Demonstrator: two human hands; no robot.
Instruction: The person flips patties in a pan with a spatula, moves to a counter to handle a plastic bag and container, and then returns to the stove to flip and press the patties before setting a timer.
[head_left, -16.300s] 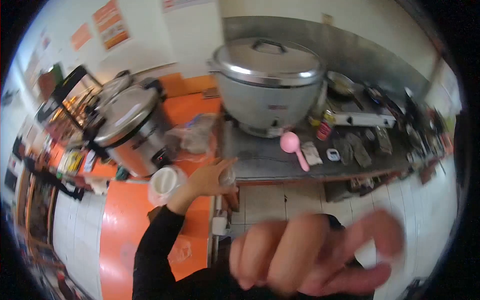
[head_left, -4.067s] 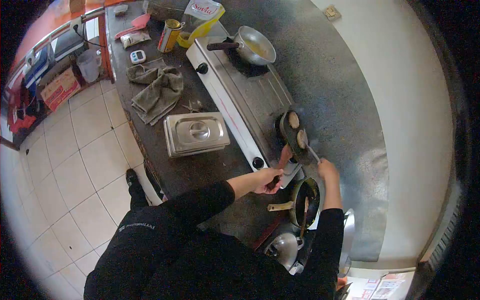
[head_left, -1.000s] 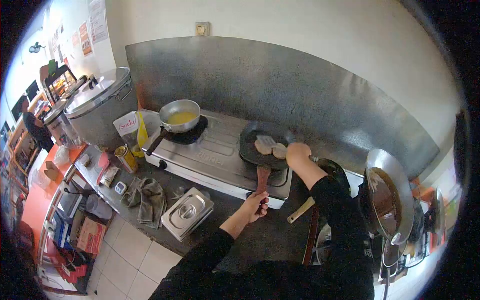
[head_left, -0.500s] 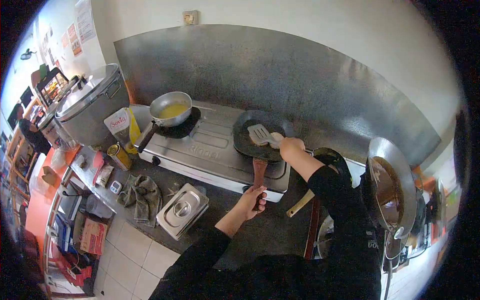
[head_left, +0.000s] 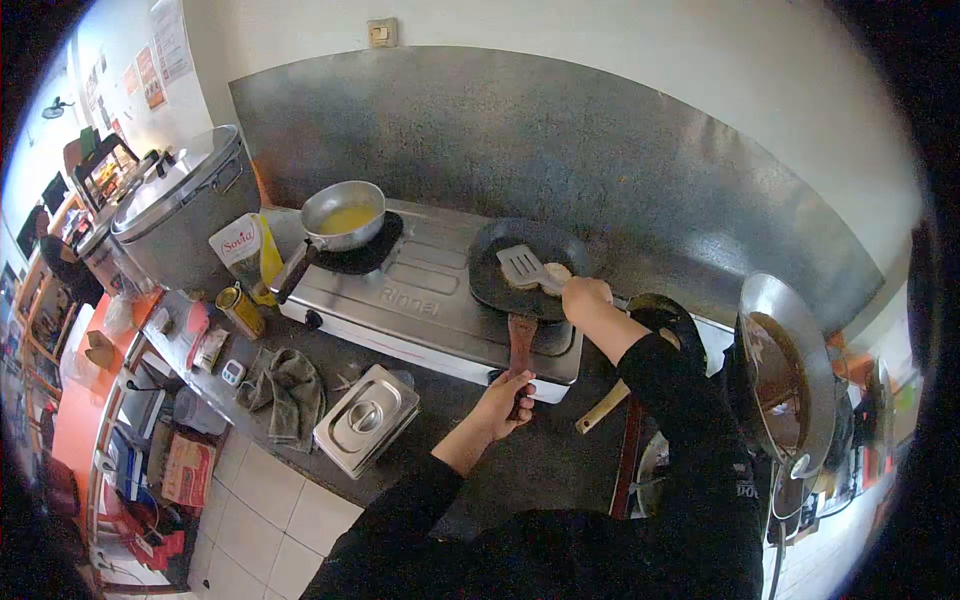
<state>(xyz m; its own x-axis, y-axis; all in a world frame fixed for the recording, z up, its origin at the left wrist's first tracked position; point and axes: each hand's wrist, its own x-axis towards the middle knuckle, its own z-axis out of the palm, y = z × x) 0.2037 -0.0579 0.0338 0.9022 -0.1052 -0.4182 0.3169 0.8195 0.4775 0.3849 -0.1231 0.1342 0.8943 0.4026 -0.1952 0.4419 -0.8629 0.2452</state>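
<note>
A dark square frying pan [head_left: 488,292] rests on the right burner of the gas stove. My left hand [head_left: 497,408] is closed around the pan's reddish-brown wooden handle [head_left: 521,342]. My right hand [head_left: 585,298] grips a slotted metal spatula [head_left: 520,265], its handle mostly hidden by the fingers. The spatula's blade lies flat over a pale, round piece of food [head_left: 557,272] in the pan, covering part of it. What the food is, I cannot make out.
On the left burner of the stove [head_left: 430,270] stands a small pan [head_left: 343,195] with yellow liquid. A lidded steel container [head_left: 366,420], a cloth [head_left: 285,395], a timer [head_left: 232,372] and a can [head_left: 240,312] sit in front. At right is a large wok [head_left: 815,370].
Both hands keep their holds, and the spatula stays on the food with hardly any shift. The whole view has moved very slightly. At far left, a distant person has changed position.
</note>
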